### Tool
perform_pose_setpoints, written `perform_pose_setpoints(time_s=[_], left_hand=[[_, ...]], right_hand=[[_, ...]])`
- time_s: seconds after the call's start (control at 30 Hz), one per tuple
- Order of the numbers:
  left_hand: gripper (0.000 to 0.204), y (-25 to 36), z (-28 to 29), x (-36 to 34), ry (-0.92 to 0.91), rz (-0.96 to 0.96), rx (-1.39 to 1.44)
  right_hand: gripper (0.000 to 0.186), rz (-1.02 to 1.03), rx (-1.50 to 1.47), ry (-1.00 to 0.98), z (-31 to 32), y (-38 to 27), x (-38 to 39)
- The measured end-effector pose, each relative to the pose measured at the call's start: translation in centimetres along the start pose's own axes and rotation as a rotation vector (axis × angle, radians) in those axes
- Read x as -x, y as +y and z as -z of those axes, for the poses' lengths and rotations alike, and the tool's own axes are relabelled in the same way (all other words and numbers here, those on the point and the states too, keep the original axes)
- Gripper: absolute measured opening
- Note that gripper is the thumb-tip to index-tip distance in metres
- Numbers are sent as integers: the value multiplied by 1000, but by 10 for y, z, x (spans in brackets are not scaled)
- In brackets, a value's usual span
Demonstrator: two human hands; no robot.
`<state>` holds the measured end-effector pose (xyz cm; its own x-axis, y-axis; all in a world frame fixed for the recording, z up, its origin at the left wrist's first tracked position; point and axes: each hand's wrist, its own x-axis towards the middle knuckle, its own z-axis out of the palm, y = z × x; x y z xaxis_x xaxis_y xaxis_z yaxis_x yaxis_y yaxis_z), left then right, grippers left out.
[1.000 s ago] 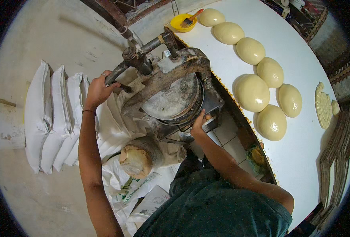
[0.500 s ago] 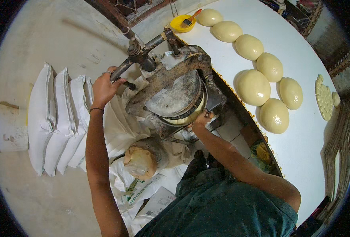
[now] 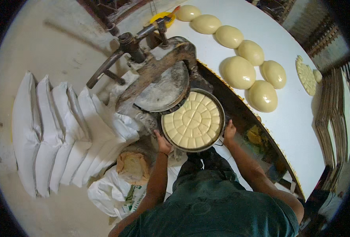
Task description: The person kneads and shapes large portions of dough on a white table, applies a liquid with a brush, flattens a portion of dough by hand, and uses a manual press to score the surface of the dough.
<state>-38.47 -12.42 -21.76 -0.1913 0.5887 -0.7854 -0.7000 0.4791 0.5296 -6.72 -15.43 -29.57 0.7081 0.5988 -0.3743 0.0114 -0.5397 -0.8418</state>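
Between my two hands is a round metal pan (image 3: 221,138) of pale dough (image 3: 191,118), which is cut into many wedge-like pieces set in rings. The pan is mostly out from under the dough divider press (image 3: 163,89), its far left rim still close to the round press head. My left hand (image 3: 163,143) grips the pan's left side. My right hand (image 3: 230,132) holds the right side, beside a thin wire handle. Both hands have their fingers partly hidden by the rim. The press's long lever (image 3: 107,68) stands free of any hand.
Several smooth dough balls (image 3: 239,72) lie on the white table (image 3: 289,130) at right, with a cut dough disc (image 3: 306,76) farther right. A yellow bowl (image 3: 156,17) with a brush sits beyond the press. White sacks (image 3: 50,130) stand at left, near an open flour bag (image 3: 132,168).
My left hand has let go of the lever and come down to the pan. The pan of dough has slid out of the press toward me, showing the cut pieces.
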Motion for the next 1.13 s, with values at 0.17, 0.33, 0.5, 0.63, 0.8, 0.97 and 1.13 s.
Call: perform_pose_setpoints(time_s=[0.17, 0.33, 0.5, 0.63, 0.8, 0.97, 1.13], left_hand=[[74, -23, -56, 33, -874, 3, -441], [76, -21, -58, 64, -1003, 460, -67], [80, 10, -61, 112, -1022, 406, -58], [81, 14, -50, 93, -1196, 354, -447], [52, 69, -5, 89, -1169, 145, -512], [48, 96, -45, 135, -855, 13, -835], [57, 109, -45, 135, -600, -60, -956]], right_hand=[[55, 34, 2, -86, 121, -69, 9], [36, -194, -537, -573, 194, -195, 75], [25, -37, -518, -741, 211, -350, 141], [38, 363, 48, -656, 197, -448, 169], [34, 548, 562, -558, 135, -501, 110], [43, 1103, 994, -461, 154, -505, -116], [42, 990, 1111, -293, 108, -433, -203]])
